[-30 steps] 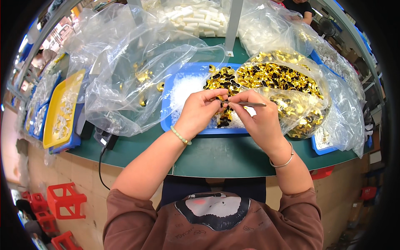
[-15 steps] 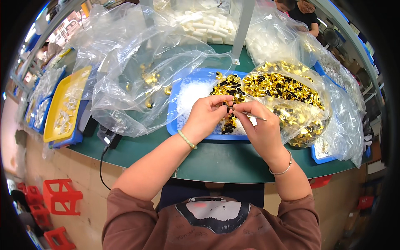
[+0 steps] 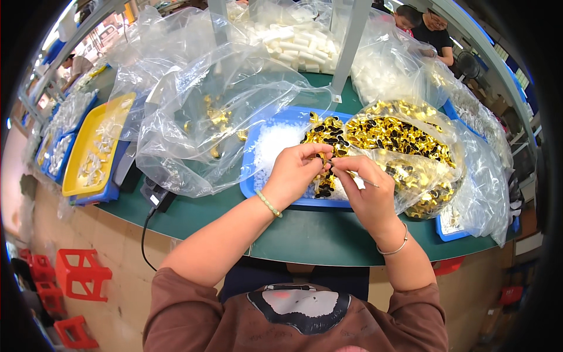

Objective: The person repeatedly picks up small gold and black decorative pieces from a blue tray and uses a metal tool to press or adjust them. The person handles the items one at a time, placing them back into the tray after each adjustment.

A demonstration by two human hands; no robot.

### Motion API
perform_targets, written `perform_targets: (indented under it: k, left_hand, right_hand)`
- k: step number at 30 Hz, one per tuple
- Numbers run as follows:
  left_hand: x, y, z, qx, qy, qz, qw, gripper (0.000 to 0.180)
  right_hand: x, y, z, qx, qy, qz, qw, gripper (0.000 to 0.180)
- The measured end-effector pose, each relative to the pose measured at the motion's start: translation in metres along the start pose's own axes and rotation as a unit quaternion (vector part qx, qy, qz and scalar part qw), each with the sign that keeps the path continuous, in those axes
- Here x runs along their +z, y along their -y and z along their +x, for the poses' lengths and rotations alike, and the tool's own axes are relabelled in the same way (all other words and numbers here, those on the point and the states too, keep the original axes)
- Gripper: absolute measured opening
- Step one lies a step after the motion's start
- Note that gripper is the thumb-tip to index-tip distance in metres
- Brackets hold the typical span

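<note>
Both hands meet over a blue tray [image 3: 248, 186], fingertips almost touching. My left hand [image 3: 294, 176] is closed in a pinch on a small gold-and-black piece, mostly hidden by the fingers. A thin metal tool [image 3: 368, 182] sticks out of my right hand [image 3: 370, 196], which is closed round it; its tip by the left fingers is too small to make out. Beneath the hands, small white plastic pieces [image 3: 275, 144] fill the tray's left part, with loose gold-and-black pieces [image 3: 326, 130] beside them. A clear bag of the same gold pieces [image 3: 404, 136] lies open over the tray's right side.
A large clear bag [image 3: 176, 141] with some gold pieces spreads left on the green table [image 3: 305, 234]. Further left stands a yellow tray [image 3: 73, 176] by a black device [image 3: 157, 196]. Behind are white cylinders [image 3: 299, 47] and a metal post [image 3: 352, 50]. People sit at the far right.
The view has shifted slightly, so the scene sits a little lower. Both hands stay together in the same pinching pose, with only small finger movements.
</note>
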State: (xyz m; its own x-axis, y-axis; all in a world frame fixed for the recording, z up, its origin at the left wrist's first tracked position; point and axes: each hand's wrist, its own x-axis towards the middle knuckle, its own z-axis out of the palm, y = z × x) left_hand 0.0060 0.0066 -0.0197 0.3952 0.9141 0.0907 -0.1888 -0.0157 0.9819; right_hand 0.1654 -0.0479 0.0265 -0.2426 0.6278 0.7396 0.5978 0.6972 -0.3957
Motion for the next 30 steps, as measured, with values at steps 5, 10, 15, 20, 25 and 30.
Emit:
perform_targets:
  k: [5, 10, 15, 20, 25, 30]
  left_hand:
    - [-0.001, -0.005, -0.002, -0.002, 0.003, -0.001, 1.000, 0.030]
    - [0.001, -0.005, -0.003, 0.003, -0.019, 0.049, 0.999, 0.029]
    - [0.000, -0.004, -0.001, 0.000, -0.020, 0.019, 1.000, 0.031]
    - [-0.001, -0.004, -0.001, -0.030, -0.014, -0.019, 0.999, 0.034]
    - [-0.001, -0.002, -0.001, -0.018, -0.005, -0.045, 0.999, 0.035]
    - [0.000, -0.002, -0.001, -0.025, 0.001, -0.079, 0.997, 0.037]
  right_hand:
    - [0.001, 0.000, 0.000, 0.002, 0.015, -0.010, 1.000, 0.021]
    - [0.005, 0.004, -0.002, -0.062, 0.021, -0.068, 0.996, 0.022]
    - [0.002, -0.003, -0.001, -0.015, 0.010, -0.022, 1.000, 0.020]
    - [-0.001, -0.003, 0.001, 0.025, -0.012, 0.017, 0.999, 0.016]
    - [0.000, -0.009, 0.000, 0.024, -0.020, 0.024, 0.999, 0.015]
    - [0.000, -0.010, 0.002, 0.024, -0.005, 0.014, 1.000, 0.013]
